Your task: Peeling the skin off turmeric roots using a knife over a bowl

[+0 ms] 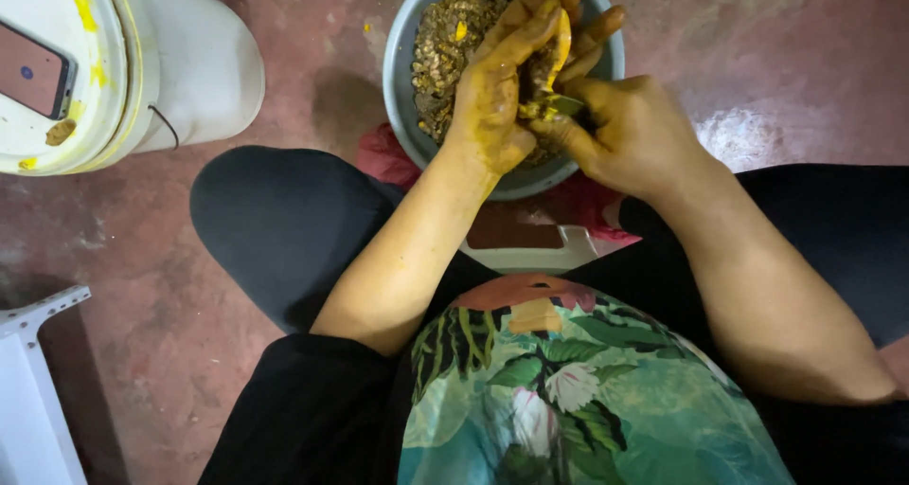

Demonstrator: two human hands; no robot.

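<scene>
**Both hands on a yellow root over the bowl**

Head view: we look straight down at our lap and a reddish floor (189,371). Our left hand (492,92) is closed around a yellow root (559,44), fingers stretched along it and stained yellow. Our right hand (630,130) is closed on a small blade (566,104), pressed against the root's lower end; the two hands touch there. The root sits between both hands, just above the grey bowl (402,68), which is filled with brownish peelings (445,30). The bowl rests on a red cloth (383,153) between our knees, with a white stool edge (530,258) just below it.

To the left of the bowl, well apart, stands a white bucket (189,59); its lid (95,68) carries yellow smears and a phone (33,68). A white frame (28,390) shows at the lower left corner.
</scene>
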